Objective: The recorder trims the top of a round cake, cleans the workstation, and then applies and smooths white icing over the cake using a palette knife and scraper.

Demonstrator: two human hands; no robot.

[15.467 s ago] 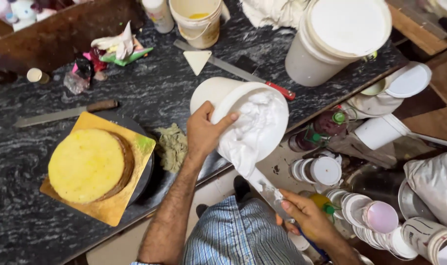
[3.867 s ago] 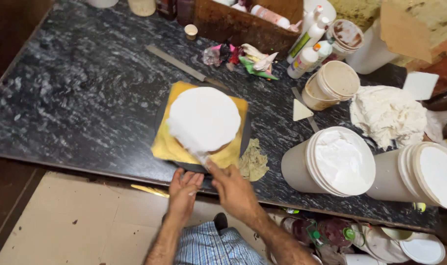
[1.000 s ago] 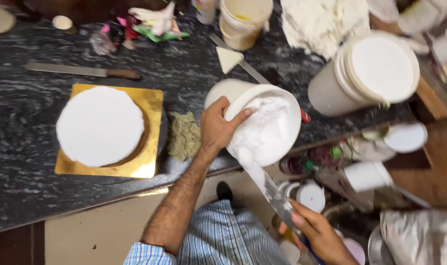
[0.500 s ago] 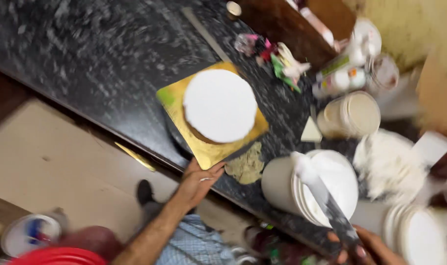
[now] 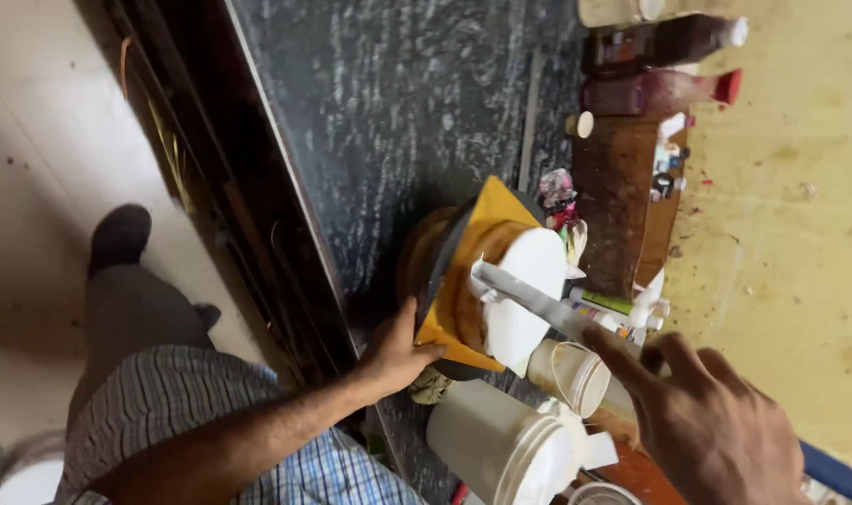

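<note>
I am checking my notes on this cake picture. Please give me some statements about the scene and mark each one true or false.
1. The left hand touches the edge of the yellow cake board. True.
2. The right hand holds a long palette knife against the cake. True.
3. The top of the cake is bare, without cream. False: white cream covers it.
4. The cake stands on a pale wooden table. False: it stands on a dark speckled stone counter.
5. A white bucket stands on the counter close to the cake. True.
</note>
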